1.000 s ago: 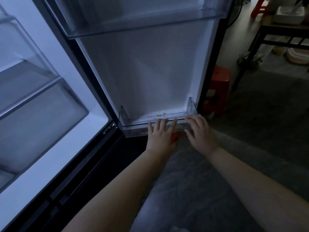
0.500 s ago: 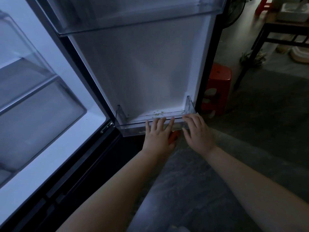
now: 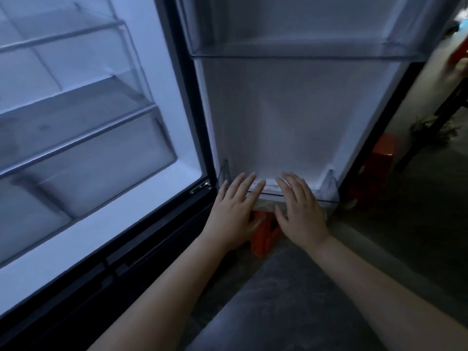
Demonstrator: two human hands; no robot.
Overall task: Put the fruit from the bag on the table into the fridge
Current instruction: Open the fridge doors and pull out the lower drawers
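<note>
1. At the foot of the open fridge door (image 3: 278, 110), two hands lie side by side without touching: left hand (image 3: 234, 211) and right hand (image 3: 300, 214). Both are palm down with fingers straight and slightly spread, gripping nothing. Their fingertips reach over the front rim of the lower door bin (image 3: 326, 196).
2. One orange-red object (image 3: 264, 234) sits below that bin, between the hands and partly hidden. Whether it is fruit, and which way it points, cannot be told.
3. Door bins number two: the lower door bin and the upper door bin (image 3: 304, 50). Each has its long axis running left to right across the door.
4. Fridge (image 3: 162, 72) interior, left: two glass shelves (image 3: 76, 138) and one drawer (image 3: 101, 178).
5. One red stool (image 3: 379, 158) stands beyond the door's right edge.
</note>
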